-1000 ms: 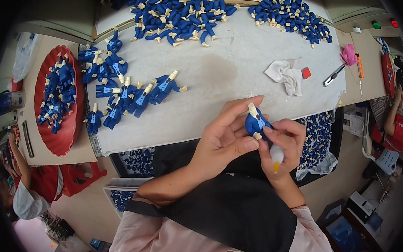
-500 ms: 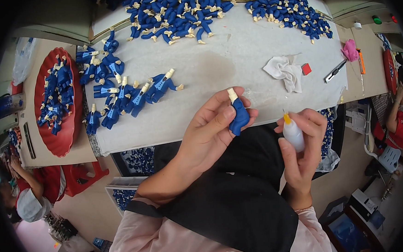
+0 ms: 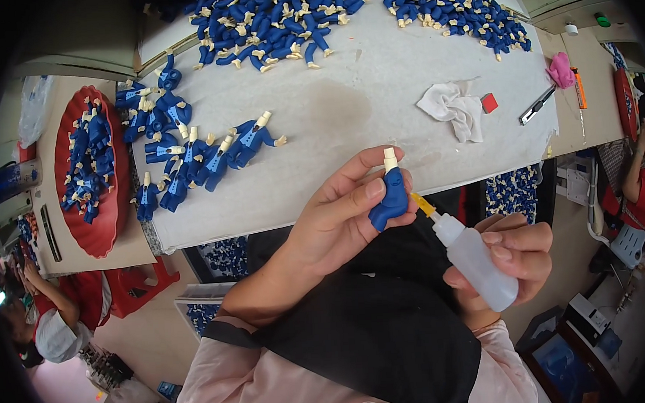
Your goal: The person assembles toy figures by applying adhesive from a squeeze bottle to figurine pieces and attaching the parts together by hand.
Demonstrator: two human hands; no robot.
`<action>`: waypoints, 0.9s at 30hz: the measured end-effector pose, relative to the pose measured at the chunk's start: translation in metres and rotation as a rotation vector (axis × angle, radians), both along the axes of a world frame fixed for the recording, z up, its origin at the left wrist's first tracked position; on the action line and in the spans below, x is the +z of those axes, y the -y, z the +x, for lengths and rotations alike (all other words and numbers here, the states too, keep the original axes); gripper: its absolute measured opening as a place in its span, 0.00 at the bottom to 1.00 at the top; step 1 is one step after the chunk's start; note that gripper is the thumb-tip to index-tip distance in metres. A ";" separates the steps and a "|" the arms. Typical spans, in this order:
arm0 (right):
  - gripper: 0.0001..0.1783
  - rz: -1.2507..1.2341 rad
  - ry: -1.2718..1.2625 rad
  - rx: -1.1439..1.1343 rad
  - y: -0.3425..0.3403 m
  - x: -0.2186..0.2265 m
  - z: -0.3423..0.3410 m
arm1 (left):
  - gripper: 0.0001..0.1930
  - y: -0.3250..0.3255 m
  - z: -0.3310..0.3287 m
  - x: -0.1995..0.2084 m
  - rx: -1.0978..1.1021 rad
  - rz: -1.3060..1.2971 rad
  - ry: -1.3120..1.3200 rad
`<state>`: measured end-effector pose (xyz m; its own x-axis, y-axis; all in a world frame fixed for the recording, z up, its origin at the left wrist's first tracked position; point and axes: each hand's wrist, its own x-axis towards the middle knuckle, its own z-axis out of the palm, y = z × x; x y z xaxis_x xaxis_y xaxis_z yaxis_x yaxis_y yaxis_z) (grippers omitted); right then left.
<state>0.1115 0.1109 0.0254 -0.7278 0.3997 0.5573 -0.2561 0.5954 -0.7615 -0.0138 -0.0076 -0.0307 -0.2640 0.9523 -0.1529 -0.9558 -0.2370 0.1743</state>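
My left hand [image 3: 338,219] is closed around a small blue figurine body [image 3: 390,201] with a cream neck peg pointing up. In my right hand [image 3: 514,256] is a translucent white squeeze bottle [image 3: 480,262] with a yellow nozzle, tilted so that its thin tip comes close to the figurine's right side. Whether the tip touches the figurine I cannot tell. Several blue figurine bodies [image 3: 217,162] with light blue fronts and cream necks lie on the left part of the white-covered table [image 3: 321,172], some with an arm attached.
Piles of blue arms with cream hands [image 3: 267,27] and small blue parts [image 3: 459,12] lie along the far edge. A red oval tray [image 3: 92,241] of figurines stands at left. At right are a white cloth [image 3: 450,109], red block [image 3: 488,103] and cutter knife [image 3: 537,105]. Co-workers sit at both sides.
My right hand has tipped the bottle over to the left, bringing its nozzle up to the figurine. The figurine has shifted slightly right and down in my left hand.
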 end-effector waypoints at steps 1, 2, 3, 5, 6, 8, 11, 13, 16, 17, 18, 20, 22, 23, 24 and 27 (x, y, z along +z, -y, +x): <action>0.26 0.000 0.002 0.000 0.002 -0.001 0.000 | 0.18 0.000 -0.001 -0.001 -0.007 0.037 -0.001; 0.26 0.007 -0.016 -0.038 0.004 -0.004 -0.001 | 0.18 0.000 -0.001 0.000 -0.006 0.037 0.001; 0.25 0.013 -0.034 -0.077 0.007 -0.006 -0.001 | 0.18 0.000 -0.001 0.001 -0.005 0.019 -0.010; 0.25 0.022 -0.046 -0.086 0.008 -0.008 -0.003 | 0.18 0.000 -0.001 0.005 -0.004 -0.001 -0.019; 0.25 0.031 -0.059 -0.095 0.007 -0.009 -0.004 | 0.18 -0.001 -0.001 0.009 0.000 -0.071 -0.046; 0.25 0.031 -0.027 -0.039 0.003 -0.005 -0.005 | 0.19 -0.001 -0.001 0.011 0.004 -0.143 -0.070; 0.24 0.029 0.002 0.015 0.002 -0.004 -0.006 | 0.19 0.000 -0.001 0.010 0.009 -0.142 -0.072; 0.24 0.027 0.002 0.012 0.002 -0.004 -0.005 | 0.19 -0.001 0.000 0.009 0.005 -0.123 -0.072; 0.24 0.022 -0.008 0.023 0.001 -0.006 -0.004 | 0.19 -0.001 0.001 0.010 0.005 -0.146 -0.075; 0.24 0.026 -0.004 0.016 0.002 -0.005 -0.005 | 0.19 -0.001 0.001 0.010 0.005 -0.146 -0.074; 0.24 0.031 0.000 0.010 0.002 -0.005 -0.005 | 0.19 -0.001 0.001 0.009 0.007 -0.139 -0.073; 0.24 0.027 -0.004 0.009 0.002 -0.006 -0.005 | 0.19 -0.001 0.001 0.008 0.008 -0.132 -0.071; 0.24 0.021 -0.008 0.009 0.002 -0.007 -0.005 | 0.19 -0.001 0.001 0.009 0.000 -0.125 -0.072; 0.24 0.025 -0.011 0.005 0.002 -0.007 -0.005 | 0.19 -0.001 0.001 0.009 0.000 -0.126 -0.072; 0.24 0.028 -0.013 0.001 0.002 -0.007 -0.005 | 0.18 0.000 0.000 0.008 -0.003 -0.118 -0.076; 0.24 0.028 -0.009 0.004 0.002 -0.008 -0.004 | 0.18 0.000 0.000 0.009 -0.005 -0.110 -0.081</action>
